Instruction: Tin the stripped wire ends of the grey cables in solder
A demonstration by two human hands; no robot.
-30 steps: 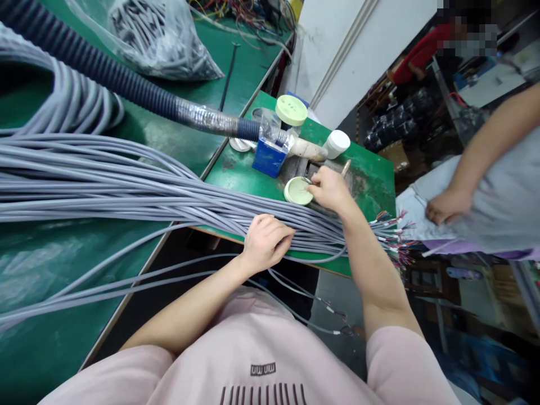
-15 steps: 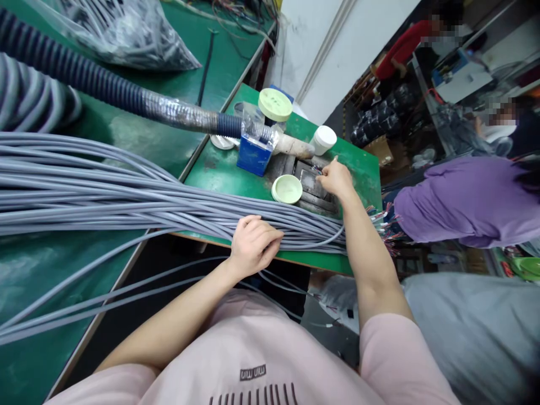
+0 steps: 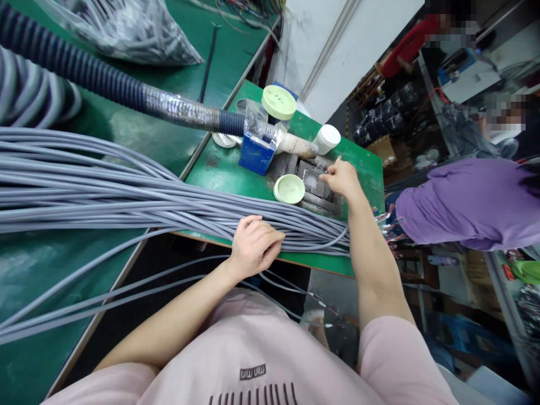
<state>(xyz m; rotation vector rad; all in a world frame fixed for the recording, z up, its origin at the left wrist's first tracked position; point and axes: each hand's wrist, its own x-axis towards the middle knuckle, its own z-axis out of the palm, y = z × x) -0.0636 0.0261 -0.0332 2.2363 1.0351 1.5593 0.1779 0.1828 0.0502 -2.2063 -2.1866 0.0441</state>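
Note:
My left hand [image 3: 256, 246] rests with curled fingers against the near edge of a thick bundle of grey cables [image 3: 202, 205]. Its palm side is hidden, so what it holds cannot be made out. My right hand [image 3: 343, 179] is farther out, thumb and finger pinched on thin wires [image 3: 324, 167] just above a square metal pot [image 3: 311, 180] with a shiny grey surface. A pale green round dish [image 3: 289, 189] sits beside the pot, on its left. The nozzle [image 3: 299, 146] of a duct points toward the pot from behind.
A ribbed dark hose [image 3: 105, 84] crosses above the green table [image 3: 139, 140] to a blue box [image 3: 256, 154]. Behind stand a pale green lidded tub [image 3: 279, 102] and a white jar [image 3: 327, 138]. Loose cables [image 3: 169, 287] hang below the edge. A person in purple [image 3: 468, 202] is at right.
My view has shifted slightly. Both hands hold nearly the same places, the right still pinching by the pot. A grey-clothed figure at the lower right has largely moved out of view.

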